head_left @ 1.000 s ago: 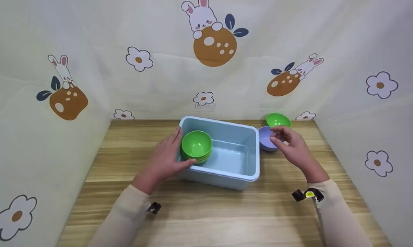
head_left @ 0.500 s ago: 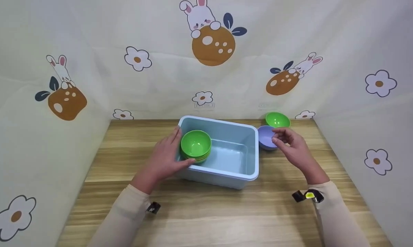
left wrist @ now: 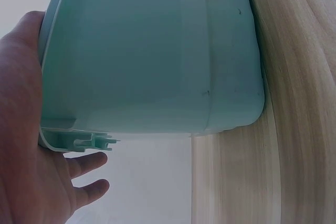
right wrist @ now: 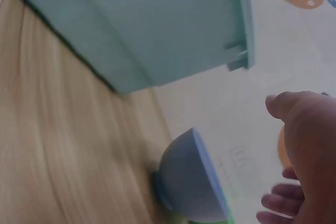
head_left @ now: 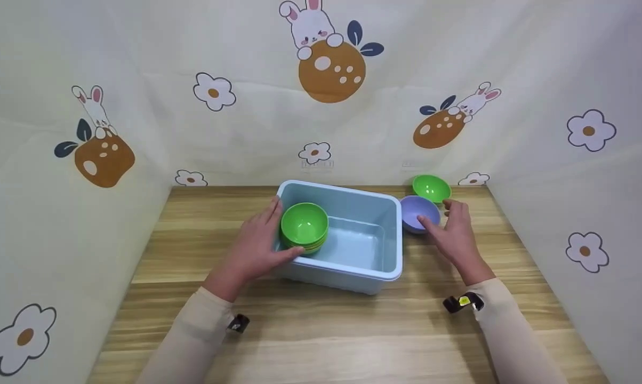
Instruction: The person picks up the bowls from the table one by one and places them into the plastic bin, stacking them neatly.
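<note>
A light blue plastic bin [head_left: 385, 224] stands on the wooden table, a stack of green bowls [head_left: 305, 226] inside at its left. My left hand [head_left: 257, 245] rests along the bin's left rim, fingers extended and thumb over the front rim; the left wrist view shows two fingers [left wrist: 89, 163] reaching past the bin. Right of the bin sits a purple bowl [head_left: 419, 210]. My right hand [head_left: 457, 234] is beside that bowl, thumb and fingers spread, the thumb overlapping it in the head view. The right wrist view shows a gap between hand and purple bowl [right wrist: 189, 182].
Behind the purple bowl, near the back wall, is another green bowl [head_left: 432, 188]. Pale curtain walls [head_left: 246, 138] printed with rabbits and flowers surround the wooden table [head_left: 321, 341] at the back and both sides.
My right hand has opened its thumb and fingers apart and come down closer around the right side of the purple bowl. The left hand, bin and bowls stay put.
</note>
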The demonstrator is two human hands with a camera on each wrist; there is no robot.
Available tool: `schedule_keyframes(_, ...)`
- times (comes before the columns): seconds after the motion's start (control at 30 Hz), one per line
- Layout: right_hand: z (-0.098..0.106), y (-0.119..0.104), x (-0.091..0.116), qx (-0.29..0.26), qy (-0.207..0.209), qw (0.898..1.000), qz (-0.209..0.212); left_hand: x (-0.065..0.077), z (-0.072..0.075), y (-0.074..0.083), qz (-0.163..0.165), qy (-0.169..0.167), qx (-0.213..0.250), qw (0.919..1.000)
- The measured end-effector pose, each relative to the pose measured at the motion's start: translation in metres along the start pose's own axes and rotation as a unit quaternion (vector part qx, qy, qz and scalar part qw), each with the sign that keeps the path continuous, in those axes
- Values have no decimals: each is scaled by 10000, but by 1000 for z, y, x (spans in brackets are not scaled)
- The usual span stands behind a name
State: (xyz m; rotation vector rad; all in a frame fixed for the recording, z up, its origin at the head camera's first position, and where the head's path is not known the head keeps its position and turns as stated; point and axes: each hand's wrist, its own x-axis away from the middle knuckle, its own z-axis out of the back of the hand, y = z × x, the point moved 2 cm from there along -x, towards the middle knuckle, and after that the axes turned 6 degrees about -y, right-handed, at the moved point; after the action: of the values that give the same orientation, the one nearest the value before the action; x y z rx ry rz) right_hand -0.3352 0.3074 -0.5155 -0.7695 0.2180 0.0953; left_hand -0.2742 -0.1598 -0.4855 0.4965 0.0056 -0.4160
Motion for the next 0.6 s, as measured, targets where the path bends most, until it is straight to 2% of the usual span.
schedule_keyframes(0.13, -15, 12, -4, 163, -206, 9983, -511, 0, -1, -1, 39, -43, 63, 10000)
schedule_keyframes(0.27, -28, 23, -8, 22, -263, 9969, -740, 0, -2, -2, 86, -86, 109, 9999)
schedule_keyframes(0.6, -42, 36, -13, -180, -48, 9969, -771, 0, -2, -2, 41, -42, 103, 9999)
